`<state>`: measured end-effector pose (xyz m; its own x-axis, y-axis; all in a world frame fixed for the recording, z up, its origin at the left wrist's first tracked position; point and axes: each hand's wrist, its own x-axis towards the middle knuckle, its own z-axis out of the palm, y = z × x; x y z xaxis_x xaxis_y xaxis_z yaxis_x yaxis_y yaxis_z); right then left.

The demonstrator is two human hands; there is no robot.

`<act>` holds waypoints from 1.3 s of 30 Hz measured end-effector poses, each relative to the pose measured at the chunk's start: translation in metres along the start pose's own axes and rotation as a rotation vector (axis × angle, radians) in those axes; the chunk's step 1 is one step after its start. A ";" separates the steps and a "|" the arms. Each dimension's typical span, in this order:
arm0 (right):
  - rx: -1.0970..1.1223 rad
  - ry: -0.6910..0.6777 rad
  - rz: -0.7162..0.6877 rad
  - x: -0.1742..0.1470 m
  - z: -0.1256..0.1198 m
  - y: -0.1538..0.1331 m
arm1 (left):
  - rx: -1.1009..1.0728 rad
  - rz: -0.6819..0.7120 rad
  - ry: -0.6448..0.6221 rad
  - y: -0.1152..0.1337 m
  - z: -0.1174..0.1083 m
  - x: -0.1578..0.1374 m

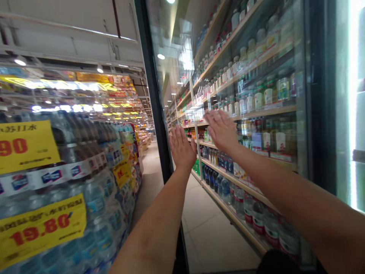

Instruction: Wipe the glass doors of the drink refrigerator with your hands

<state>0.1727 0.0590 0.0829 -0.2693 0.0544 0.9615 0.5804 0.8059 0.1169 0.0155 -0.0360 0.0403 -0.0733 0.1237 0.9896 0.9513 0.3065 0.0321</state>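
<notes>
A glass door [216, 236] in a dark frame stands swung out in front of me. My left hand [183, 149] is raised with its palm toward the glass, close to the dark upright edge, fingers stretched out. To its right and a little higher, my right hand [221, 129] is also spread toward the pane, its fingertips slightly blurred. Neither hand holds anything. Whether the palms press on the glass or hover just off it, I cannot tell. Rows of bottled drinks [228, 186] on wooden shelves show in or through the glass.
Shrink-wrapped water bottles [97, 205] are stacked high at the left, with yellow price signs [42, 230] on them. A tiled aisle [150, 163] runs off between the stack and the door frame [155, 95]. A bright light strip [353, 114] glows at the right edge.
</notes>
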 end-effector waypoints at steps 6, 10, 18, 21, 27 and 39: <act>0.048 -0.117 -0.412 -0.030 0.008 0.021 | 0.007 0.002 0.006 -0.001 0.002 0.000; -0.021 -0.084 -0.193 -0.039 -0.005 0.071 | 0.008 -0.011 -0.006 -0.002 0.005 0.001; -0.119 0.178 0.332 -0.060 -0.022 0.148 | -0.008 -0.007 0.009 -0.003 0.010 0.001; -0.094 0.292 0.574 -0.047 -0.021 0.142 | -0.027 0.004 0.034 -0.004 0.009 0.001; -0.064 0.288 0.603 -0.006 -0.008 0.071 | -0.029 0.034 0.087 -0.007 0.007 0.000; 0.014 0.010 -0.438 -0.078 0.040 -0.019 | -0.076 0.063 0.105 -0.009 0.007 0.002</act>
<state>0.1520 0.0628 -0.0046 -0.4803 -0.3001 0.8242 0.4025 0.7594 0.5111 0.0052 -0.0321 0.0413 0.0151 0.0396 0.9991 0.9732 0.2286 -0.0238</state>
